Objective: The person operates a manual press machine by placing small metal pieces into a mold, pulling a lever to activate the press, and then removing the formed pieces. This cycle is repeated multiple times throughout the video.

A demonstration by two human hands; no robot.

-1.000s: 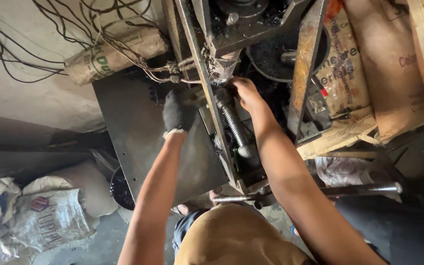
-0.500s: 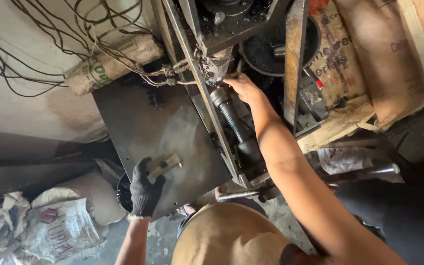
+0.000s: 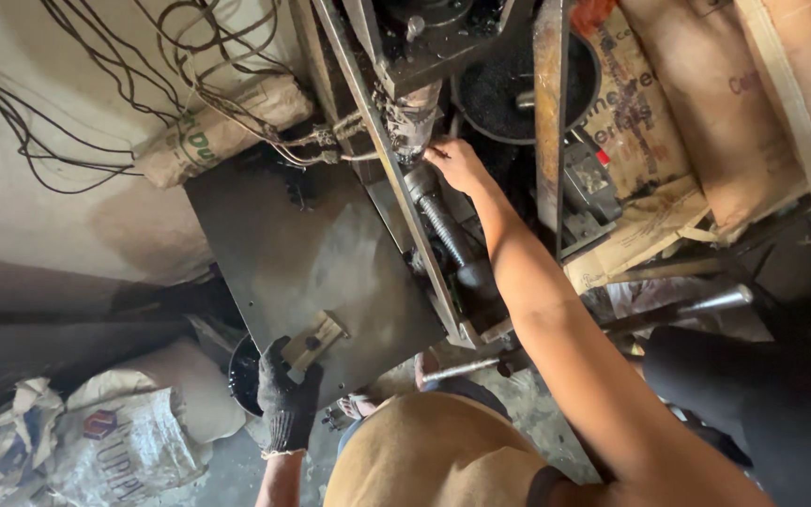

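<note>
Left hand [image 3: 286, 394], in a dark knit glove, closed around the lower end of a small pale metal bracket [image 3: 314, 340] near the bottom-left corner of the dark steel plate [image 3: 312, 253]. Bracket flat against the plate, angled up and to the right from the gloved fingers. Just beyond that corner, a round black container [image 3: 239, 376] half hidden behind the plate's edge and the glove.

Right hand [image 3: 460, 165] bare, arm stretched up along the plate's right edge into the machine frame. Fingers curled against the lower end of a grimy cylindrical housing [image 3: 414, 120], right above a threaded steel shaft [image 3: 441, 221] slanting down to a dark collar. Whether anything pinched between those fingertips: could not tell, too small and shadowed.

Angle-iron rail [image 3: 396, 178] along the plate's right edge, between plate and shaft. Rusty upright bar [image 3: 549, 113] right of the forearm. Tangle of black wires [image 3: 96, 84] across the pale wall above the plate's top-left corner, beside a rolled sack [image 3: 218, 131]. Brown paper sacks [image 3: 696, 122] stacked on the far right. Crumpled white bags [image 3: 77, 441] on the floor below the left corner. Tan trouser knee [image 3: 424, 455] at the bottom edge.
</note>
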